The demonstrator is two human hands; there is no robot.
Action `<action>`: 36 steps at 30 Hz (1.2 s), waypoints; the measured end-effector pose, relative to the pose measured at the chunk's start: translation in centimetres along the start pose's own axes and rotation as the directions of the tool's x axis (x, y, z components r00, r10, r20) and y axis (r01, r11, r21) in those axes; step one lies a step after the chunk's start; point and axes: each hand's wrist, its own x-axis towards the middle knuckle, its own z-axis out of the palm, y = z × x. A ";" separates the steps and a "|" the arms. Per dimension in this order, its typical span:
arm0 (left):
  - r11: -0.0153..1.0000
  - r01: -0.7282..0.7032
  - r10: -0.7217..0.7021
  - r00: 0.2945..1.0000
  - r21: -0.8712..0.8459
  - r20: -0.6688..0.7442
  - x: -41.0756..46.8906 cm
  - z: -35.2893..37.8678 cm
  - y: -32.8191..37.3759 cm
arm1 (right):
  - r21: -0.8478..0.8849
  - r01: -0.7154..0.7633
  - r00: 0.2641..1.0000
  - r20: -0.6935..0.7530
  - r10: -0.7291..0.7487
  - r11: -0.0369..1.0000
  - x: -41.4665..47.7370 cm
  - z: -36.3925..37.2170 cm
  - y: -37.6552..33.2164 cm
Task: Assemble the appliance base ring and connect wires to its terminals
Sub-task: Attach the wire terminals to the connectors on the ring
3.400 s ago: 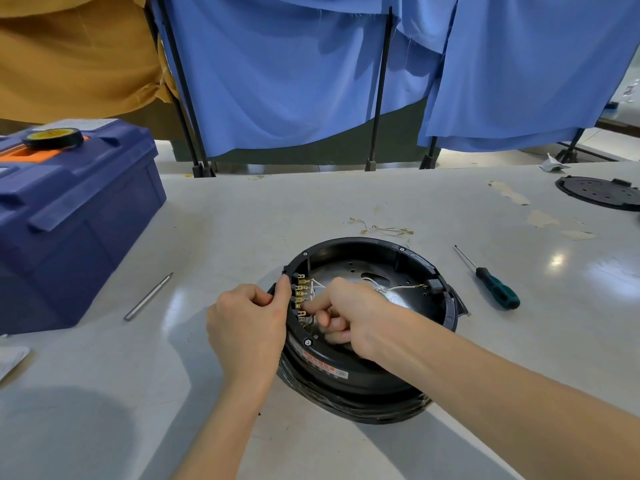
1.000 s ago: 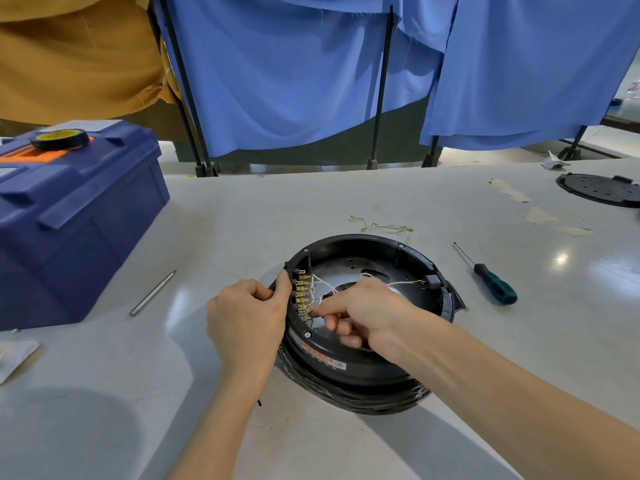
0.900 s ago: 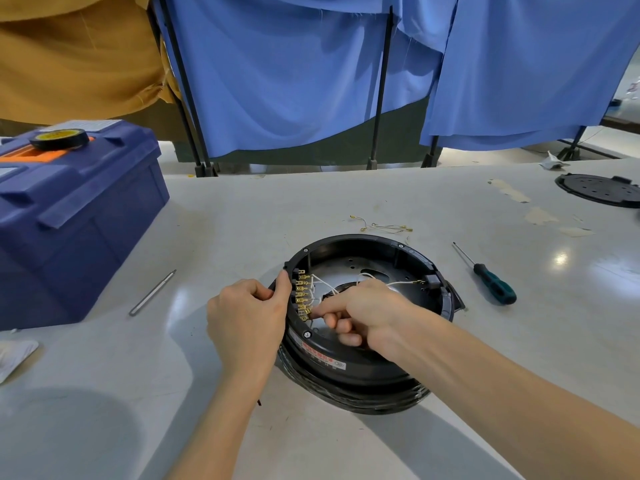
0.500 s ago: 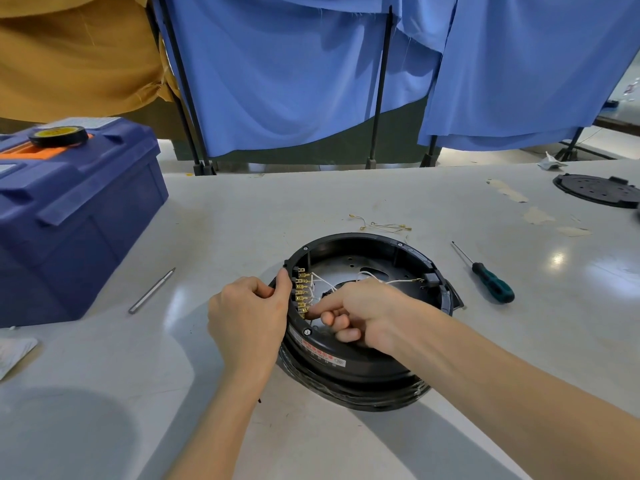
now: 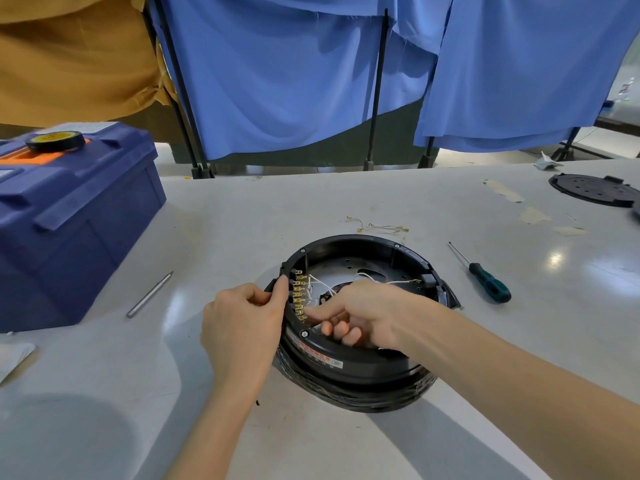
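A black round plastic base ring (image 5: pixel 346 372) sits on the pale grey table (image 5: pixel 346 199), near the front edge and right under both hands. Its open side faces up. A row of brass terminals (image 5: pixel 299 296) stands along the inside of its left wall, and thin white wires (image 5: pixel 322 284) run from them across the ring's floor.

The left hand (image 5: pixel 242 327) lies just outside the ring's left wall. Its fingers are curled and the thumb tip and forefinger pinch the rim right beside the terminals. The right hand (image 5: pixel 363 313) reaches over the near wall into the ring. Its forefinger is stretched out with the tip at the lowest terminals, and the other fingers are curled underneath. The thumb is hidden, so I cannot tell whether this hand holds a wire end.

A green-handled screwdriver (image 5: pixel 488 287) lies on the table to the right of the ring, well apart from it. A few loose wires with brass ends (image 5: pixel 377 226) lie just behind the ring. A slim silver metal rod (image 5: pixel 149 294) lies to the left, between the ring and a dark blue plastic toolbox (image 5: pixel 69 216). A black tape roll with a yellow centre (image 5: pixel 55 141) rests on the toolbox lid. A flat black perforated disc (image 5: pixel 592 189) lies at the far right. Blue cloth curtains (image 5: pixel 277 81) hang behind the table.
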 end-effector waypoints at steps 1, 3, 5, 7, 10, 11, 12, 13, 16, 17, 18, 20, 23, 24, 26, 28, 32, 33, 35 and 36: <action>1.000 0.001 -0.001 1.000 -0.014 0.004 -0.3 -0.2 -0.1 | -0.004 0.014 1.000 -0.016 -0.014 1.000 0.1 0.0 0.0; 0.998 0.008 -0.009 1.000 -0.055 -0.008 -1.0 -0.7 -0.4 | 0.004 0.047 0.998 -0.050 -0.047 0.999 0.2 0.1 0.1; 0.996 0.022 -0.023 1.000 -0.086 -0.015 -1.6 -1.0 -0.6 | 0.011 0.075 0.994 -0.079 -0.074 0.997 0.4 0.2 0.2; 0.995 0.003 -0.004 1.000 -0.104 -0.008 -2.0 -1.0 -0.8 | 0.015 0.095 0.990 -0.105 -0.093 0.995 0.6 0.3 0.1; 0.990 -0.066 0.064 0.998 -0.121 -0.020 -2.4 -0.9 -1.1 | 0.024 0.107 0.986 -0.127 -0.103 0.994 0.8 0.5 0.0; 0.989 -0.083 0.080 0.996 -0.125 -0.023 -2.5 -0.9 -1.1 | 0.029 0.100 0.987 -0.131 -0.095 0.995 0.9 0.5 -0.1; 0.987 -0.096 0.094 0.995 -0.129 -0.028 -2.6 -0.8 -1.1 | 0.038 0.090 0.987 -0.137 -0.084 0.995 1.0 0.5 -0.1; 0.986 -0.111 0.108 0.994 -0.128 -0.035 -2.7 -0.7 -1.0 | 0.051 0.081 0.987 -0.145 -0.073 0.995 1.1 0.7 -0.1; 0.980 -0.183 0.180 0.982 -0.072 -0.050 -2.8 -0.6 -0.7 | 0.109 0.102 0.981 -0.179 -0.082 0.989 1.3 1.1 -0.1; 0.977 -0.206 0.203 0.978 -0.059 -0.048 -2.8 -0.5 -0.6 | 0.132 0.117 0.977 -0.191 -0.091 0.984 1.3 1.3 -0.1; 0.973 -0.223 0.221 0.974 -0.053 -0.047 -2.8 -0.5 -0.6 | 0.150 0.130 0.974 -0.205 -0.097 0.980 1.4 1.3 -0.1; 0.968 -0.246 0.243 0.968 -0.045 -0.059 -2.7 -0.4 -0.6 | 0.168 0.147 0.967 -0.231 -0.106 0.975 1.4 1.5 0.0; 0.963 -0.267 0.264 0.962 -0.033 -0.073 -2.6 -0.3 -0.5 | 0.155 0.168 0.958 -0.259 -0.124 0.974 1.6 1.7 0.1; 0.962 -0.273 0.270 0.960 -0.028 -0.069 -2.7 -0.3 -0.4 | 0.152 0.164 0.960 -0.254 -0.122 0.975 1.6 1.6 0.1; 0.958 -0.287 0.286 0.957 -0.016 -0.058 -2.6 -0.5 -0.4 | 0.148 0.132 0.972 -0.212 -0.099 0.980 1.6 1.4 -0.1; 0.958 -0.287 0.287 0.957 -0.001 -0.049 -2.5 -0.7 -0.7 | 0.116 0.100 0.984 -0.156 -0.081 0.988 1.3 1.1 -0.3; 0.970 -0.242 0.242 0.970 0.010 -0.027 -2.0 -0.9 -0.9 | -0.082 0.165 0.978 -0.117 -0.174 0.983 0.5 -0.2 -0.5; 0.976 -0.214 0.214 0.977 0.041 -0.011 -1.7 -0.9 -0.8 | -0.148 0.193 0.969 -0.130 -0.212 0.970 0.1 -0.6 -0.5; 0.981 -0.137 0.135 0.991 0.137 0.026 -1.0 -0.9 -0.6 | -0.206 0.246 0.950 -0.141 -0.278 0.947 -0.7 -1.6 -0.5; 0.977 -0.108 0.104 0.994 0.185 0.030 -0.4 -0.9 -0.3 | -0.199 0.271 0.942 -0.145 -0.302 0.942 -1.0 -2.2 -0.5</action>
